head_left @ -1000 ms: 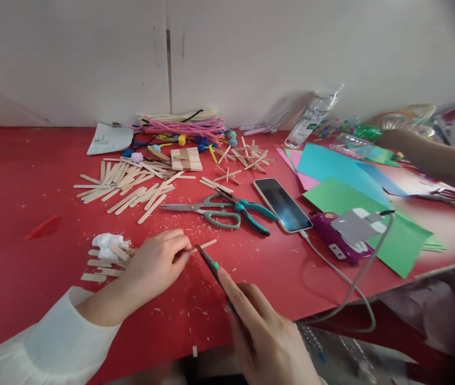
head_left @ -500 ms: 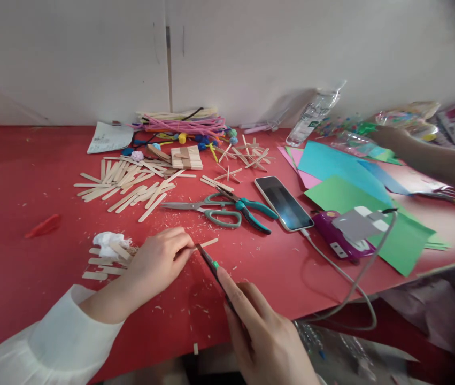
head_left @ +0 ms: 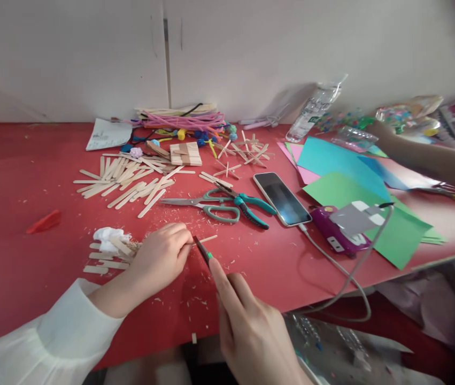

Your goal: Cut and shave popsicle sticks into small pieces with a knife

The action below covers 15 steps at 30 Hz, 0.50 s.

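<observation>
My left hand (head_left: 166,250) is closed in a pinch on a thin wooden craft stick (head_left: 208,239), whose free end points right over the red table. In my right hand (head_left: 247,321) is a utility knife (head_left: 203,250) with a dark body and a green slider; my index finger lies along it. The knife's tip rests across the stick, right beside my left fingertips. Small wood shavings lie around both hands. Left of my left wrist are cut stick pieces (head_left: 109,264) and a crumpled white wad (head_left: 110,237).
Scissors (head_left: 199,203) and teal-handled pliers (head_left: 247,206) lie beyond my hands. Farther back are loose craft sticks (head_left: 121,179) and pipe cleaners (head_left: 183,120). A phone (head_left: 282,199), a purple power bank (head_left: 337,232), a cable and coloured paper (head_left: 339,160) lie right. Another person's arm (head_left: 419,152) reaches in.
My right hand and the knife have shifted slightly left and up along the stick. My left hand keeps its pinch. The whole view has shifted slightly.
</observation>
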### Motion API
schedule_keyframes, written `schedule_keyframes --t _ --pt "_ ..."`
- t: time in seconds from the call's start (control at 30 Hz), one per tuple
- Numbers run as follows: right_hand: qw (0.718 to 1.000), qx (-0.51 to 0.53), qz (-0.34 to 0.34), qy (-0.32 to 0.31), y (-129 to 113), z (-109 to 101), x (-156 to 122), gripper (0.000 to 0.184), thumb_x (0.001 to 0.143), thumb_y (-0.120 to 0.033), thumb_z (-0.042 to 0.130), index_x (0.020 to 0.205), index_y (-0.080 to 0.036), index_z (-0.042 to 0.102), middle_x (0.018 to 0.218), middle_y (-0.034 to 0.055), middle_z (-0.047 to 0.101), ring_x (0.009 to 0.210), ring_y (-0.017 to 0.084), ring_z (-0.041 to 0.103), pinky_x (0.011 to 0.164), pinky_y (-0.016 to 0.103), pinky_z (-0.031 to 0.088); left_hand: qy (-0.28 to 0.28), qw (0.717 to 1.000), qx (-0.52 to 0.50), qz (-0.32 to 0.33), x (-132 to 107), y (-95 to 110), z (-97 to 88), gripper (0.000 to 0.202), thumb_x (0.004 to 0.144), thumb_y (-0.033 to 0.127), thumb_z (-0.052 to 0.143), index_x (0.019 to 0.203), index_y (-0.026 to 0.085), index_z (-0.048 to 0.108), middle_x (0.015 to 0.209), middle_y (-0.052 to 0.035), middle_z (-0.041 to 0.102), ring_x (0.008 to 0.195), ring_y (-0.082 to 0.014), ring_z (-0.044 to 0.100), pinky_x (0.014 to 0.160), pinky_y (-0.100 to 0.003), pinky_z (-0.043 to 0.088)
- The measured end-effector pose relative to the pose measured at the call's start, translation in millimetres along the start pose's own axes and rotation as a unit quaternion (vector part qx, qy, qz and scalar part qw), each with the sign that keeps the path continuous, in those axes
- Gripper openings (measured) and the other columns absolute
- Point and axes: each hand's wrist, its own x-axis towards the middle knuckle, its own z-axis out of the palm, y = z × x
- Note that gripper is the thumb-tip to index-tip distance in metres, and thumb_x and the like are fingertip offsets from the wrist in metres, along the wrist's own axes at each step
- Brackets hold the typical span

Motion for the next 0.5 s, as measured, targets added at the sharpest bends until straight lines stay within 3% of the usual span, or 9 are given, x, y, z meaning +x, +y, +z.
schedule_keyframes --t 0.37,0.5 --pt "0.999 0.017 0.026 0.021 -6.9 6.6 3.6 0.045 0.082 -0.008 0.029 0.123 -0.004 0.046 0.074 0.0085 0.061 0.04 0.016 0.056 0.027 0.025 0.042 -0.001 1.0 0.001 -0.014 -0.3 0.6 0.9 0.019 0.081 0.009 0.044 0.066 0.018 0.051 0.07 -0.0009 0.055 0.069 -0.0155 0.054 0.062 -0.026 0.04" --pt "0.996 0.07 0.045 0.027 0.4 5.9 1.2 0.045 0.083 -0.009 0.032 0.127 -0.007 0.044 0.078 0.0085 0.062 0.046 0.016 0.06 0.035 0.024 0.047 -0.003 1.0 -0.002 -0.03 -0.3 1.1 0.5 0.019 0.082 0.01 0.044 0.066 0.018 0.05 0.069 -0.0007 0.053 0.069 -0.0156 0.054 0.061 -0.026 0.039"
